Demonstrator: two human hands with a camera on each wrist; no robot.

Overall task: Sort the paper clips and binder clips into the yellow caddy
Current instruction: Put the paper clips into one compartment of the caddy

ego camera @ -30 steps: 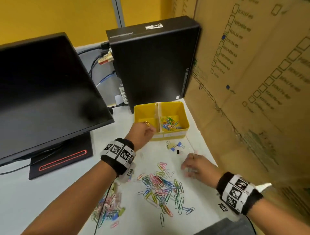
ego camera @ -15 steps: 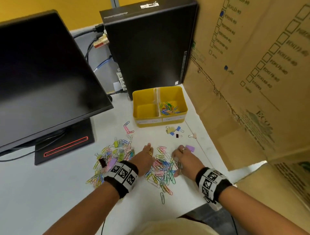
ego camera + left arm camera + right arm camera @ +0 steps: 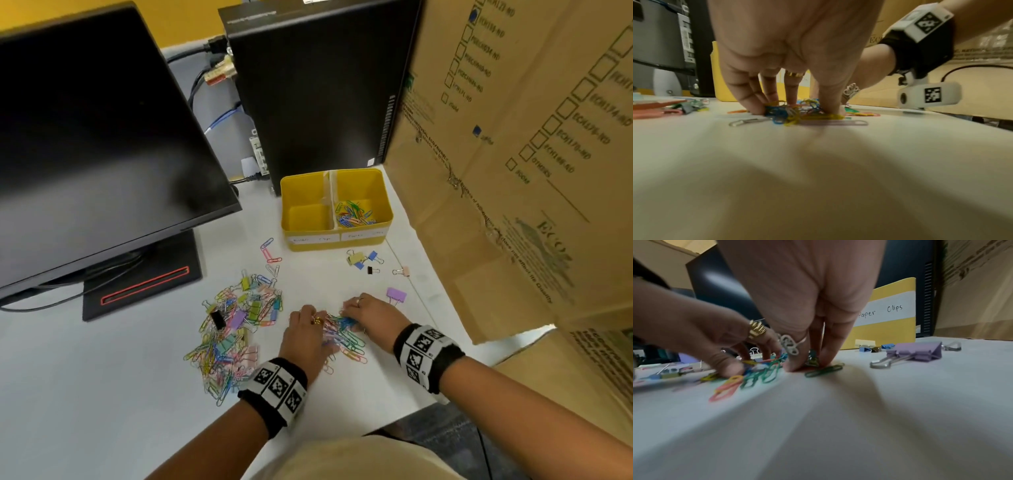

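Pinching paper clips (image 3: pixel 344 334), left hand (image 3: pixel 305 337), right hand (image 3: pixel 371 317), wrist-only caddy label (image 3: pixel 887 310)

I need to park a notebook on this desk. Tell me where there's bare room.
Bare white desk lies near left, between the black monitor base and the mixed clip heap. A smaller patch lies in front of both hands. Crowded: between the hands, and the small binder clips before the yellow caddy.
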